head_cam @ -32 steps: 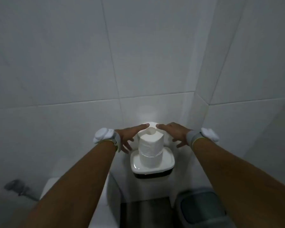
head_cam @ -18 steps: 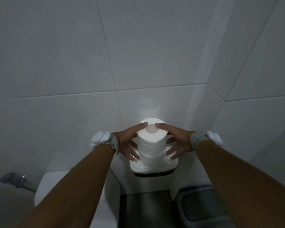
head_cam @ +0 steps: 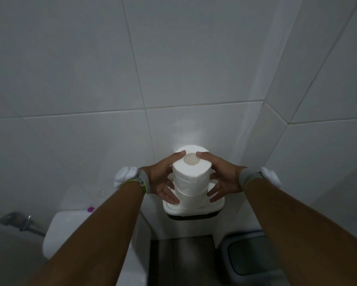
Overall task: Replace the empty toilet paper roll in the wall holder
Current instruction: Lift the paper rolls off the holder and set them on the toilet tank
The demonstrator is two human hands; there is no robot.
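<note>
Toilet paper roll (head_cam: 191,172) stands upright at frame centre on the white wall holder (head_cam: 194,209) — both hands clasp it, left hand (head_cam: 163,180) and right hand (head_cam: 223,178) pressing opposite sides, thumbs on its top. Toilet tank (head_cam: 70,228) lower left.

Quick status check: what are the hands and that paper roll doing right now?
Left hand and right hand: cupped on the toilet paper roll. Roll upright atop the white holder. Nothing in the way.
</note>
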